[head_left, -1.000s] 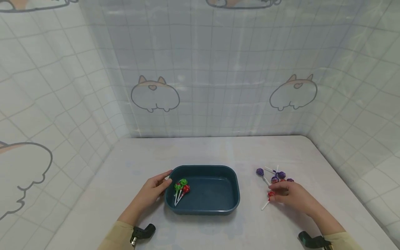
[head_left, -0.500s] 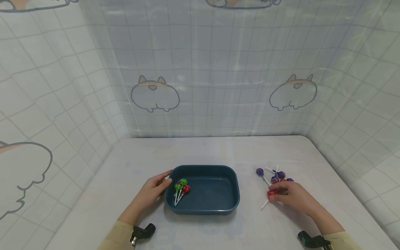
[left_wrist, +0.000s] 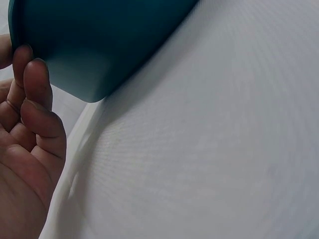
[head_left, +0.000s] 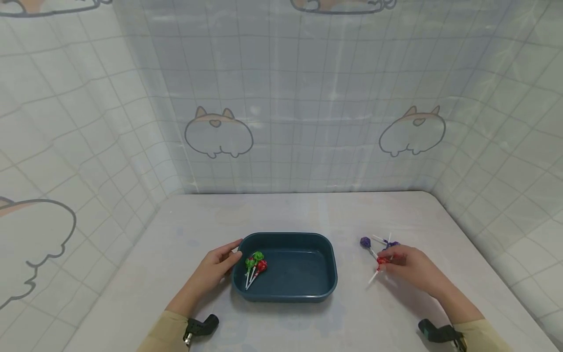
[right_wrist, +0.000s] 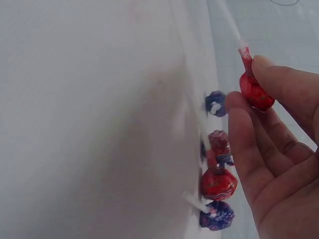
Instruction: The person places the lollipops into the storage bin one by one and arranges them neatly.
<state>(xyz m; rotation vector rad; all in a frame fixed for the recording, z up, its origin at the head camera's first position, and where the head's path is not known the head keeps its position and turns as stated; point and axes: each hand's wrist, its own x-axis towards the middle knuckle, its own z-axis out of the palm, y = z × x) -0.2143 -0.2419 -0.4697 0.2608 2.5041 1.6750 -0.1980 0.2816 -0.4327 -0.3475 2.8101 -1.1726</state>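
Between the thumb and fingers of my right hand point(head_left: 412, 272) is a red-wrapped lollipop point(right_wrist: 256, 94), pinched at its candy head with the white stick pointing away. In the right wrist view it is raised over the table, above another red lollipop point(right_wrist: 218, 185) and purple-wrapped ones. My left hand point(head_left: 211, 270) holds the left end of a dark teal rectangular tray point(head_left: 290, 296), thumb at the rim and curled fingers along the outer wall. Inside the tray's left end lie green lollipops point(head_left: 258, 255) and a red lollipop point(head_left: 261, 266), sticks toward me.
A purple lollipop point(head_left: 365, 242) lies left of the right-hand pile, which the right hand partly covers. The white table point(head_left: 281, 212) meets a tiled-print curtain point(head_left: 316, 146) at the back and sides. Dark wrist cameras point(head_left: 203, 325) sit on both wrists.
My right hand has lifted the red lollipop and shifted slightly up in the head view, now covering more of the purple ones. The left hand and tray stay put.
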